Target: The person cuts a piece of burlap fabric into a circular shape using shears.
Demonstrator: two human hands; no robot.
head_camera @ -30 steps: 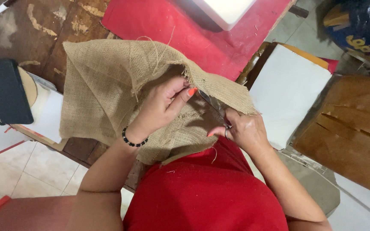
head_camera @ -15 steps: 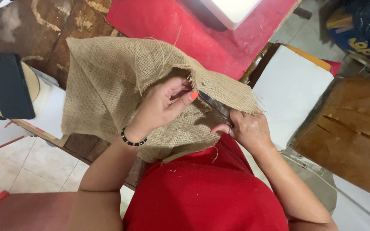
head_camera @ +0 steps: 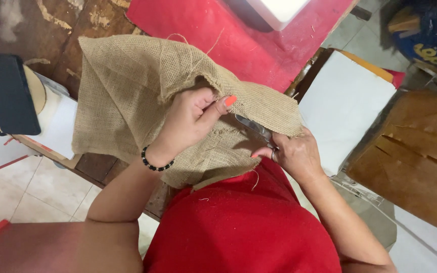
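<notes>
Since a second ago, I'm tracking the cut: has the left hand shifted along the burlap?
No, hardly: the left hand still pinches the burlap at the same raised fold, equally close to the red mat. The camera itself shifted slightly.

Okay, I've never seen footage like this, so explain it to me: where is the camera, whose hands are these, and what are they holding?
The camera sits on a person's head and looks straight down, so you see their own arms and red top from above. The left hand, with a dark bead bracelet at the wrist, pinches a fold of coarse tan burlap cloth. The right hand grips metal scissors, with blades pointing into the cloth's edge. The cloth is draped over a worn wooden table partly covered by a red mat. At left lies a dark flat phone-like slab. At right stands a white board.
</notes>
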